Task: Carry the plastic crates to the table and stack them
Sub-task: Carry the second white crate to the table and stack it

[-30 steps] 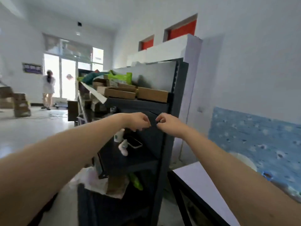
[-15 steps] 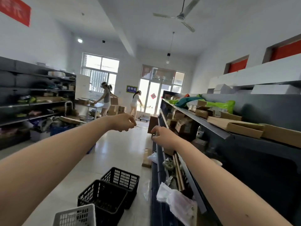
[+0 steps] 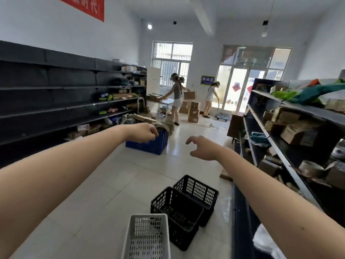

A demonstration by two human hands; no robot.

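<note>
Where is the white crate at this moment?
In the head view, the white crate stands on the floor at the bottom centre, just left of the nearer black crate.

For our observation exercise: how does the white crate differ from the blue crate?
The white crate sits nearest the camera; the blue crate stands farther down the aisle. The blue crate carries a crumpled bundle; the white crate looks empty. Both sit upright on the floor.

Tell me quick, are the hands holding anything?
Left hand: open, fingers loosely curled, holding nothing.
Right hand: open, fingers spread, holding nothing.
</note>
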